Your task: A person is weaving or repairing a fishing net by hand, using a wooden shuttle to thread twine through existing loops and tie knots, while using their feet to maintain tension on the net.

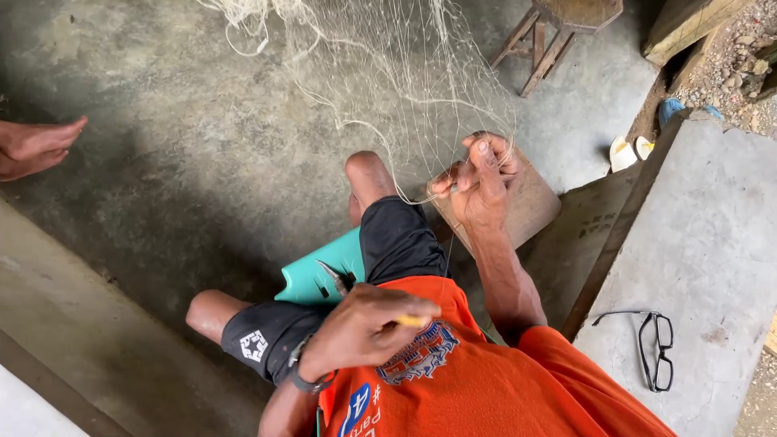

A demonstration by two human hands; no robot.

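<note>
A fine white fishing net [388,73] hangs down from the top of the view to my lap. My right hand [479,182] is raised in front of my knee and pinches strands of the net between thumb and fingers. My left hand [364,328], with a watch on the wrist, rests near my orange shirt. It is closed on a yellow-handled tool [411,321] whose thin metal tip [333,277] points up and to the left. I sit on a teal plastic seat [316,283], in black shorts with bare knees.
Another person's hand [32,147] reaches in at the left edge. A wooden board [530,206] leans behind my right hand. Black-rimmed glasses [651,348] lie on a concrete slab [712,243] at the right. A wooden stool [558,28] stands at the top on the concrete floor [178,162].
</note>
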